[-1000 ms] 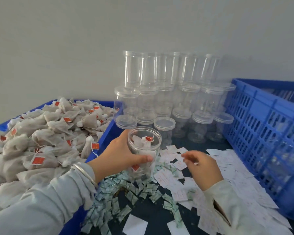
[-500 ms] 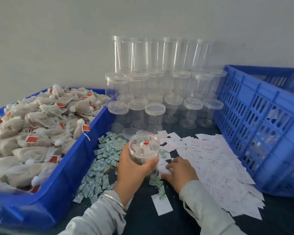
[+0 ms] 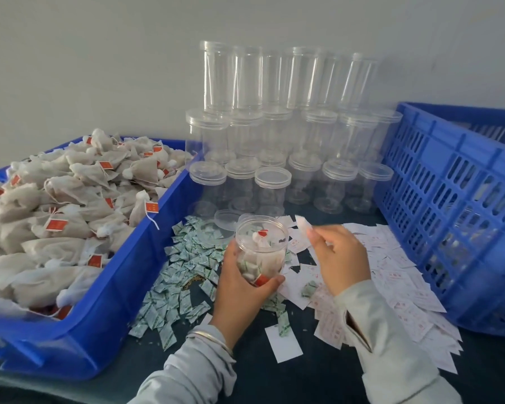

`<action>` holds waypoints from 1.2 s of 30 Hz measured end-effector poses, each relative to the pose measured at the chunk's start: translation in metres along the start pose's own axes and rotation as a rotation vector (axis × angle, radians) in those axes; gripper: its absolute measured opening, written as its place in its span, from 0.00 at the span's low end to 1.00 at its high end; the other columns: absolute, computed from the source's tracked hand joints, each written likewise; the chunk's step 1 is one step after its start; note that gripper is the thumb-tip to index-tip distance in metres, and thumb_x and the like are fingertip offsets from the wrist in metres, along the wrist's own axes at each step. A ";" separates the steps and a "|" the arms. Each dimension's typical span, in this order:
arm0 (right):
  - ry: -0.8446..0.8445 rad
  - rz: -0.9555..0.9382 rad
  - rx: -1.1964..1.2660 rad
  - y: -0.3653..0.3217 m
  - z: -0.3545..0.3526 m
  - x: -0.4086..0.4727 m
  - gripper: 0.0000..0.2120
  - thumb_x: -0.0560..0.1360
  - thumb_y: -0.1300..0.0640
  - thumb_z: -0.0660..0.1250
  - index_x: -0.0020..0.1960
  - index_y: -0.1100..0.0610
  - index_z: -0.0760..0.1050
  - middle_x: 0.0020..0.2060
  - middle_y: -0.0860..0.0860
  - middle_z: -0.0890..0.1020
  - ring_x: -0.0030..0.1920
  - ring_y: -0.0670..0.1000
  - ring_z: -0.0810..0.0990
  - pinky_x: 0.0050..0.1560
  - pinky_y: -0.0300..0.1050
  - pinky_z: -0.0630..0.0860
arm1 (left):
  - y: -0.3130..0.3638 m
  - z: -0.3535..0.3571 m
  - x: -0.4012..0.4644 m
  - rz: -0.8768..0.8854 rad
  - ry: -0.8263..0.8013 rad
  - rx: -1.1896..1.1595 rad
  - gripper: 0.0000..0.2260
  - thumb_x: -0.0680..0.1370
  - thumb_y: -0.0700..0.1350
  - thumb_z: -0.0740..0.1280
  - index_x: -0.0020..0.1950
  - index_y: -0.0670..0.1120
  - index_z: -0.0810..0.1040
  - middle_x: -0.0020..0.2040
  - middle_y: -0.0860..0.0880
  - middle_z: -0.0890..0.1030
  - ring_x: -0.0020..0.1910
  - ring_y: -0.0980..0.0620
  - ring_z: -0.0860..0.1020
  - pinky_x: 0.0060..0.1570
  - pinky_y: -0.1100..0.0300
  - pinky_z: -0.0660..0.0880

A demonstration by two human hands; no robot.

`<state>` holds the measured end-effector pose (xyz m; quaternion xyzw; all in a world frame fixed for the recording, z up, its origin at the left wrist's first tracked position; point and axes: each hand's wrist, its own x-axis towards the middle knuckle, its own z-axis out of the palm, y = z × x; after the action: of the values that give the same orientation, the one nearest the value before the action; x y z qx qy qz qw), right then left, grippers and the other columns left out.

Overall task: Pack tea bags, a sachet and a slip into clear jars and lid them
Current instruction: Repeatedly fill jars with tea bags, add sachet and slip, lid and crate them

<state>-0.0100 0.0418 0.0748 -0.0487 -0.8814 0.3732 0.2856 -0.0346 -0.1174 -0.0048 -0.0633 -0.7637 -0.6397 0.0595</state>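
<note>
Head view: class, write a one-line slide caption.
Left hand holds an open jar of tea bags; right hand lifts a paper slip toward it.

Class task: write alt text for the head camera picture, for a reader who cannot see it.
A left hand grips an open clear jar of tea bags while the right hand pinches a white slip beside its mouth. A blue bin heaped with tea bags sits left, stacked empty jars behind.
</note>
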 end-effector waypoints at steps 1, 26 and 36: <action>0.028 -0.053 0.024 -0.010 -0.003 0.003 0.13 0.78 0.52 0.64 0.53 0.59 0.82 0.48 0.52 0.81 0.49 0.49 0.75 0.49 0.38 0.66 | -0.001 0.000 0.000 0.004 -0.004 0.005 0.50 0.57 0.58 0.80 0.74 0.54 0.58 0.66 0.54 0.73 0.62 0.58 0.74 0.63 0.57 0.73; -0.118 -0.557 -0.116 -0.051 -0.068 0.004 0.08 0.67 0.57 0.71 0.43 0.59 0.83 0.43 0.51 0.83 0.53 0.54 0.79 0.56 0.48 0.75 | 0.083 0.029 -0.004 0.362 0.060 -0.083 0.34 0.62 0.39 0.80 0.58 0.63 0.67 0.50 0.70 0.78 0.45 0.69 0.79 0.38 0.79 0.72; 0.105 -0.572 -0.272 -0.048 -0.151 0.026 0.08 0.63 0.61 0.71 0.42 0.61 0.82 0.38 0.52 0.83 0.46 0.56 0.81 0.50 0.43 0.75 | 0.162 0.089 0.002 0.480 -0.148 -0.133 0.37 0.63 0.53 0.78 0.68 0.52 0.65 0.50 0.65 0.80 0.48 0.67 0.79 0.41 0.78 0.71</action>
<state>0.0558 0.1105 0.2037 0.1441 -0.8851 0.1533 0.4151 -0.0092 -0.0019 0.1367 -0.2931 -0.6854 -0.6497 0.1490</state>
